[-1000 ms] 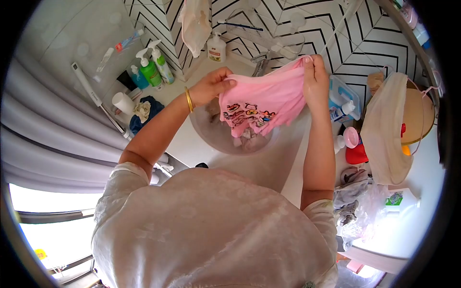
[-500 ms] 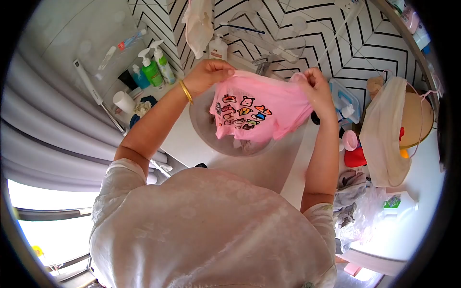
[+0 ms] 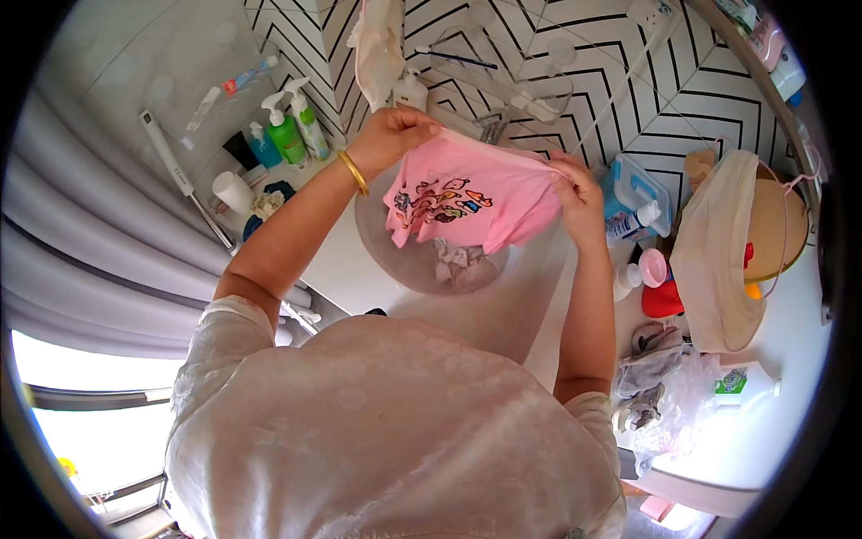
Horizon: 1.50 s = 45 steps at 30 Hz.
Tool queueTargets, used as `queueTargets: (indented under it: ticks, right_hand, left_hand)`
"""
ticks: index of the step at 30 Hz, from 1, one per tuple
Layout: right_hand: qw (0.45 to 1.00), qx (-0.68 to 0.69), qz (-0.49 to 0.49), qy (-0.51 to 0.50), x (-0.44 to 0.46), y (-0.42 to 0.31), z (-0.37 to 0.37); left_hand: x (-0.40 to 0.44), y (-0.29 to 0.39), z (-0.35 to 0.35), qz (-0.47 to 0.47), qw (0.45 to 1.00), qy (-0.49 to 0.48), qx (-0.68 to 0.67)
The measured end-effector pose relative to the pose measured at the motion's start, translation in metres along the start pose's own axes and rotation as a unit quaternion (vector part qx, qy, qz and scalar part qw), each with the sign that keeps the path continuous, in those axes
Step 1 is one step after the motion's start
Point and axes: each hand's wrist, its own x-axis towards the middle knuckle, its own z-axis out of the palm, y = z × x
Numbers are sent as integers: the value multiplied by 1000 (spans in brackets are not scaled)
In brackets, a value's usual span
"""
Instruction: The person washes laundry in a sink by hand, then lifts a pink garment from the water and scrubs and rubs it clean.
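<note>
A pink garment (image 3: pixel 512 193) with small cartoon animal prints is stretched over the round wash basin (image 3: pixel 382 251). My left hand (image 3: pixel 395 142), with a gold bangle on the wrist, pinches its upper left corner. At the other end, my right hand (image 3: pixel 579 202) is closed on the upper right edge. The lower edge of the garment hangs loose and wavy, so its exact cut is hard to make out. Pale, wet-looking cloth (image 3: pixel 462 265) lies in the basin below it. Behind the garment, the faucet (image 3: pixel 491 128) is partly covered.
Green pump bottles (image 3: pixel 285 139) stand at the left beside a white cup (image 3: pixel 232 190). To the right are a blue-and-clear plastic box (image 3: pixel 642 193), a pink round container (image 3: pixel 654 267) and a hanging cream cloth (image 3: pixel 714 260). A white pump bottle (image 3: pixel 410 92) stands behind my left hand.
My right hand has moved slightly left and down, and the garment's print is now more folded. More of the pale cloth in the basin shows. My left hand has barely moved.
</note>
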Motion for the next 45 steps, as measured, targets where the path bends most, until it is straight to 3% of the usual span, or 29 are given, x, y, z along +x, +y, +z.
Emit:
queueTargets:
  ticks: [3,6,10,12,15,18,21,24,25,27,30,33,36,39,41,43,45]
  right_hand:
    - [975,117,183,48,-3,5,6]
    - [907,299,274,115,0,-1,16]
    - [945,228,217,92,3,15,27]
    - [956,179,229,48,6,10,31]
    - [974,48,214,-50,9,20,40]
    - [954,-17,193,-231,7,-2,46]
    - [831,-260,193,-453,4,22,64]
    - [957,-46,100,-270,-11,47,82]
    - [957,43,147,-246,-14,51,87]
    - [928,215,238,-188,-11,39,99]
    - [844,412,320,-126,-2,28,122]
    - [811,492,290,-130,13,28,137]
    - [792,469,380,-94,13,59,147]
    - [719,569,400,0,16,46,153]
    - [671,622,402,24,17,49,158]
    - [640,653,402,53,17,55,165]
    - [628,663,399,84,14,65,174]
  left_hand:
    - [1,-4,-3,4,1000,2,29]
    - [0,-11,-4,23,999,-19,39]
    - [-2,-16,-3,26,977,-92,190]
    - [-6,-23,-5,70,934,-132,326]
    - [0,-18,-5,-159,830,-242,476]
    - [-7,-44,-17,-57,929,-153,331]
    - [-3,-66,-28,-128,958,-167,196]
    - [-2,-89,-27,-144,975,-141,93]
    - [-1,-93,-27,-135,978,-139,78]
    - [7,-74,-18,-117,983,-133,46]
    - [29,-59,-6,-25,973,-204,106]
    - [50,-78,6,147,956,-126,221]
    - [46,-102,1,57,986,-2,160]
    - [23,-178,-20,41,993,-1,-107]
    - [-19,-177,-12,-101,979,-132,-120]
    - [-42,-188,-4,-253,945,-192,-79]
    - [-48,-198,-2,-295,946,-130,-35]
